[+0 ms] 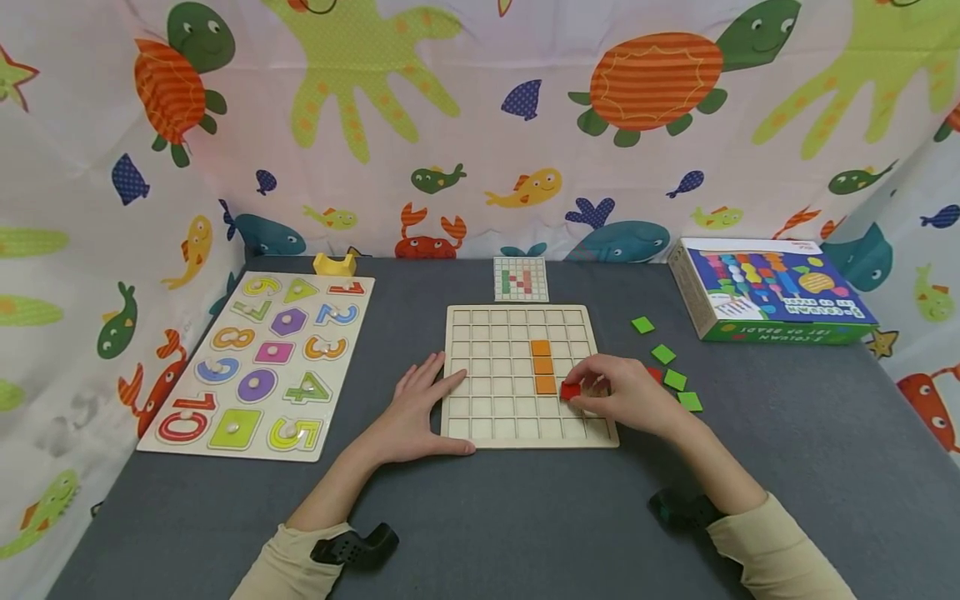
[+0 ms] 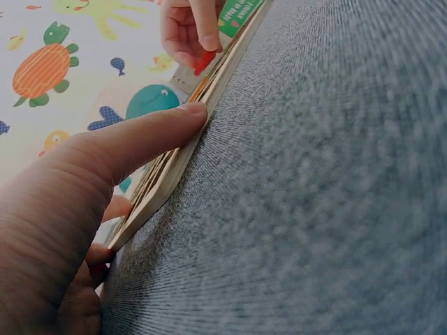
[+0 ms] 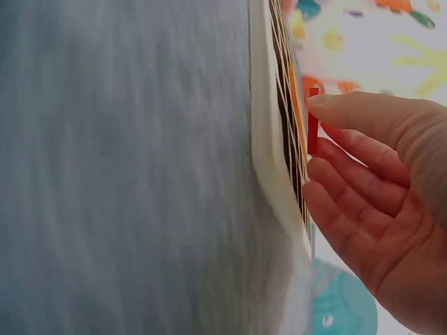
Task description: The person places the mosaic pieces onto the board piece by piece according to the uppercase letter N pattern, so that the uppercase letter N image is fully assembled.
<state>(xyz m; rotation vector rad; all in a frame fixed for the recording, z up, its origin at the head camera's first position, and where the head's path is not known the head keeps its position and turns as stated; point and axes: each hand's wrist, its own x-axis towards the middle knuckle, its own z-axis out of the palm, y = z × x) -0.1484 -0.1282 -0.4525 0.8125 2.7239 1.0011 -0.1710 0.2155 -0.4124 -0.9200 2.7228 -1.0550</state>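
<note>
A wooden grid board (image 1: 491, 428) lies flat on the table, with a column of 3 orange square tiles (image 1: 543, 367) set in its cells. Between thumb and fingertips, my right hand (image 1: 628, 393) pinches a red square tile (image 1: 570, 391) over the board's right half, just right of the lowest orange tile. The right wrist view shows this red tile (image 3: 313, 121) edge-on, held slightly above the grid. My left hand (image 1: 411, 417) rests at the board's left side with fingers spread, its thumb (image 2: 164, 132) straight against the near edge.
Several loose green tiles (image 1: 675, 381) and a partly hidden red tile (image 1: 655, 374) lie right of the board. Behind it is a small pattern card (image 1: 521, 279). A number-and-shape puzzle board (image 1: 258, 400) lies left, a yellow object (image 1: 334, 265) behind it. A colourful box (image 1: 780, 292) stands back right.
</note>
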